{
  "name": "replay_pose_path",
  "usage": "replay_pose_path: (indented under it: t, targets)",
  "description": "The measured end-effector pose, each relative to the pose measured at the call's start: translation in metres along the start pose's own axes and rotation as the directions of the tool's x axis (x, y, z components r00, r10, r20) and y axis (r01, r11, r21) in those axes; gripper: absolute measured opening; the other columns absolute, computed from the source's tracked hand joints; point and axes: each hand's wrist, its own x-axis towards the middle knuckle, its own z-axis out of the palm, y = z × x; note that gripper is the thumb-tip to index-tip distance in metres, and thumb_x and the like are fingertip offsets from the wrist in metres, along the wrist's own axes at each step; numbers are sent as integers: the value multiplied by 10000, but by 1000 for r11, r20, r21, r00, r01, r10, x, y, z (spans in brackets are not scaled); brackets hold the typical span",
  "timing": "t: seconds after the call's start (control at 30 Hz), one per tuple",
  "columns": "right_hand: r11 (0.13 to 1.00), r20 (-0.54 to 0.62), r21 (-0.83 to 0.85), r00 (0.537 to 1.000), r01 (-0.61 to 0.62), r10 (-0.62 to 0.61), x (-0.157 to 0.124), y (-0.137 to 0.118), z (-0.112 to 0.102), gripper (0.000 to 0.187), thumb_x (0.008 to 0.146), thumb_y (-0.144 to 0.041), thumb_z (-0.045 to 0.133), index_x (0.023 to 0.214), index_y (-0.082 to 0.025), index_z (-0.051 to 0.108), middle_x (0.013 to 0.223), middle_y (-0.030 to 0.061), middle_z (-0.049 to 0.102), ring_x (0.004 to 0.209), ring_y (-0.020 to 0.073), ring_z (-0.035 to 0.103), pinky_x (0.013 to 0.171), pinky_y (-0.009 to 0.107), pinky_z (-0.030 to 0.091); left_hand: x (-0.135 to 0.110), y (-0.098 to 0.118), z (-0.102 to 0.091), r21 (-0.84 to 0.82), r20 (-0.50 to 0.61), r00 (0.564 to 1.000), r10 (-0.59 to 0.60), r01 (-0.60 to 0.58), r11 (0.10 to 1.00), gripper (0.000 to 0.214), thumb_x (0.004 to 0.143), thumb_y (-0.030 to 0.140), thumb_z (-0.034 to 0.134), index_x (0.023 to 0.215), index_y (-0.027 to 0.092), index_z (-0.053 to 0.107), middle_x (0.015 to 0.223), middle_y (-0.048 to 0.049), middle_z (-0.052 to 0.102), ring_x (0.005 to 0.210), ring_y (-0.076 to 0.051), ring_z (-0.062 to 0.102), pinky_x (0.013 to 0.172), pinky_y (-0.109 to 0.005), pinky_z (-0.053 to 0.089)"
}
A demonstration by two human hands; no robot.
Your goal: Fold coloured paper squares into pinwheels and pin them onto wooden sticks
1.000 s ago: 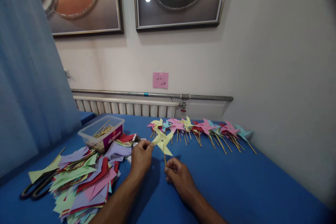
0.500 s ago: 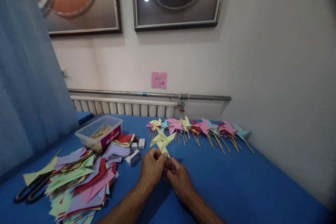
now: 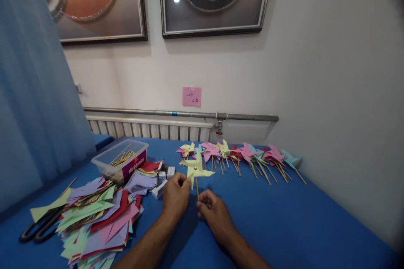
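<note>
I hold a pale yellow paper pinwheel (image 3: 195,169) on a thin wooden stick upright over the blue table (image 3: 284,218). My right hand (image 3: 213,210) is closed around the lower end of the stick. My left hand (image 3: 175,195) pinches the lower left blade of the pinwheel with its fingertips. A metal pin shows at the pinwheel's centre.
A row of finished pinwheels (image 3: 243,153) in pink, yellow, red and blue lies along the table's back. A heap of cut coloured paper (image 3: 97,214) with black scissors (image 3: 38,227) lies at the left. Behind it stand a clear box of sticks (image 3: 121,164) and small white boxes (image 3: 164,180).
My hands came together under the pinwheel, then parted again. The pinwheel's blades have turned, and my left hand went from the left blade tip to the lower left blade.
</note>
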Motion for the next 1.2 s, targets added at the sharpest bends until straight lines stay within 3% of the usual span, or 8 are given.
replay_pose_path:
  t: [0.3,0.5,0.73,0.87,1.03,1.13,1.2]
  targets:
    - [999,-18,30,999,-44,44,0,-1,2,77,751,-266,607,768,-233,539,609,-62,555,542,133,580,552,251,448,9,-5,-8,-16,-55,998,8,-9,1000,167,805,355,587,730,211,625,639,27,593,616,-153,530,616,-247,374]
    - [998,-11,45,999,-31,31,0,0,1,76,756,-279,606,768,-234,547,596,-60,559,536,132,569,551,250,446,7,-4,-5,-23,-35,999,14,-15,1000,190,817,377,594,749,204,633,637,24,594,618,-155,534,610,-252,371]
    - [992,-172,122,984,-16,37,11,3,-17,156,731,-348,652,781,-216,585,660,-33,595,577,149,607,544,255,443,-2,0,1,17,-16,1000,1,0,1000,194,833,374,589,756,199,624,651,12,617,636,-166,560,635,-267,372]
    - [994,-255,103,965,-36,61,16,8,-28,151,710,-353,641,755,-219,590,608,-29,593,549,155,587,524,260,427,-9,-4,10,87,138,990,4,-16,996,179,832,313,581,695,198,585,611,12,604,604,-159,544,611,-266,333]
    - [997,-333,-12,941,-73,65,25,14,-40,142,716,-356,577,768,-224,588,611,-24,609,553,170,625,524,268,474,-22,-10,22,259,404,915,-3,-111,959,128,813,249,592,700,189,605,649,4,639,637,-151,548,613,-267,293]
    - [981,-399,-151,915,-125,55,38,12,-64,148,735,-331,549,796,-214,616,633,-9,636,569,175,649,520,258,474,-29,-9,22,337,474,880,33,-216,917,82,812,230,609,749,188,643,747,-2,689,729,-150,583,647,-267,292]
    - [963,-455,-220,890,-154,39,50,7,-92,134,749,-302,555,798,-206,634,623,-4,642,572,168,642,542,248,469,-31,-8,20,366,500,866,26,-238,900,79,825,233,605,776,193,654,783,0,704,757,-147,596,656,-267,295]
